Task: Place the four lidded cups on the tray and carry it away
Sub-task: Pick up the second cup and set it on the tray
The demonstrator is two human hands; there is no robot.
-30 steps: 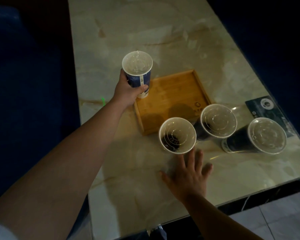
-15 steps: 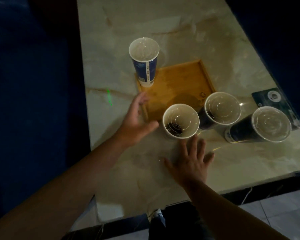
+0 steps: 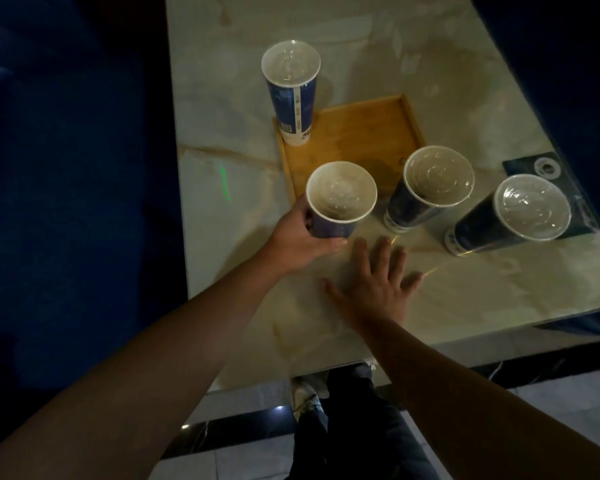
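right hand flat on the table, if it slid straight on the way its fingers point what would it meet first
Probably the middle cup standing just past the right hand; depth is hard to judge.

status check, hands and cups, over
Left hand gripping second cup; right hand flat on table. One cup on tray; two cups waiting. Path clear.

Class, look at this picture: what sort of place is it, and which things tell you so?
Probably a cinema lounge or drinks café: tall lidded paper cups, a wooden serving tray and a marble-look table amid dark surroundings.
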